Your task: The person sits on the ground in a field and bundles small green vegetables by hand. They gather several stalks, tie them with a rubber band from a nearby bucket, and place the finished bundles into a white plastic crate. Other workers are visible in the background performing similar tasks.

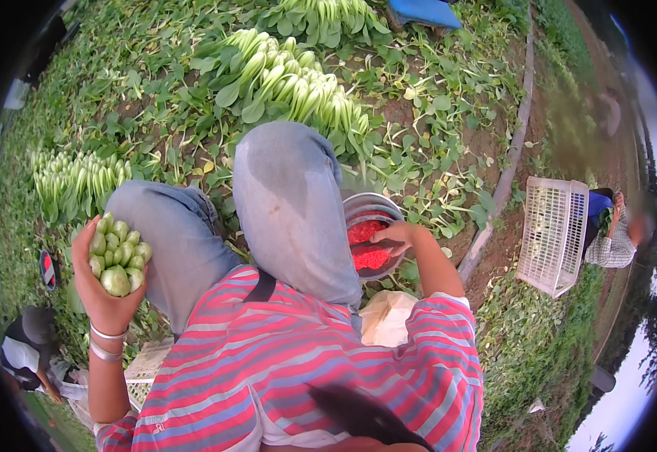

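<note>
My left hand (105, 288) is closed around a bunch of leafy green stalks (116, 254), their pale cut ends facing up, beside my left knee. To the right of my other knee, my right hand (397, 237) reaches into a round metal bowl (375, 200). Red bands or ties (371, 259) fill much of the bowl. The fingertips are at the red pieces; whether they pinch any cannot be told. A dark strip lies across the bowl under the fingers.
Rows of harvested greens (300, 79) lie ahead and at left (80, 175). A hose or pipe (512, 152) runs along the right. Beyond it, a person (616, 237) sits by a white plastic crate (551, 237). Another person (32, 344) bends at lower left. A blue stool (425, 12) stands ahead.
</note>
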The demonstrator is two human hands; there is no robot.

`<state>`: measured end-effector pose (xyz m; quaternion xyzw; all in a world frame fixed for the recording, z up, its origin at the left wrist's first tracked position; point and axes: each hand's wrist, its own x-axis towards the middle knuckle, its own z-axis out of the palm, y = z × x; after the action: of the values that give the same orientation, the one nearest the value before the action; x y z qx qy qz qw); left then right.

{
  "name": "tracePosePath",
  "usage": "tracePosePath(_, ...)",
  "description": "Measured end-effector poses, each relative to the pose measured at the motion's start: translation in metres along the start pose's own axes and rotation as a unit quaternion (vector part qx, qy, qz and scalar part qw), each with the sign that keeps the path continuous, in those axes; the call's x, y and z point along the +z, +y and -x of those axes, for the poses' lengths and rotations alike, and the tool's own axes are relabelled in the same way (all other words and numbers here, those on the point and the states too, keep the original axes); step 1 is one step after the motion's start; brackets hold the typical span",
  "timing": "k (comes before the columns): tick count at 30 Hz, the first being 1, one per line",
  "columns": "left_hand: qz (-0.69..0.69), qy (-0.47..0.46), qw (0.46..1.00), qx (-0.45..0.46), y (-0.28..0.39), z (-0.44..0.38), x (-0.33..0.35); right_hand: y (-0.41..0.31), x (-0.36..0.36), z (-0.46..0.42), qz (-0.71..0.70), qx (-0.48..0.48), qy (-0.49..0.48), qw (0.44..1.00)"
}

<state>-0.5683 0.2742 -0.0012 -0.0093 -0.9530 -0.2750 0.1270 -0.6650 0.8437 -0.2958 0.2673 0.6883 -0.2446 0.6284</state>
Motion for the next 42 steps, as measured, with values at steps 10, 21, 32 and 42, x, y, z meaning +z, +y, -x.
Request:
tracePosePath(10, 0.005, -0.005, 1.0, -0.025, -0.011, 0.007, -0.001, -0.016, -0.009, 0.022, -0.14, -0.119, 0.092, 0.979)
tracePosePath(21, 0.005, -0.009, 1.0, -0.007, -0.008, 0.002, 0.003, 0.081, 0.11, -0.039, -0.57, -0.38, 0.323, 0.653)
tracePosePath(32, -0.039, 0.006, 0.999, 0.01, -0.005, 0.007, 0.0, 0.088, 0.152, -0.041, -0.126, -0.133, 0.526, 0.83)
tracePosePath(42, -0.014, -0.007, 0.999, 0.043, 0.006, -0.013, -0.01, 0.041, 0.091, 0.029, -0.375, -0.478, 0.443, 0.66)
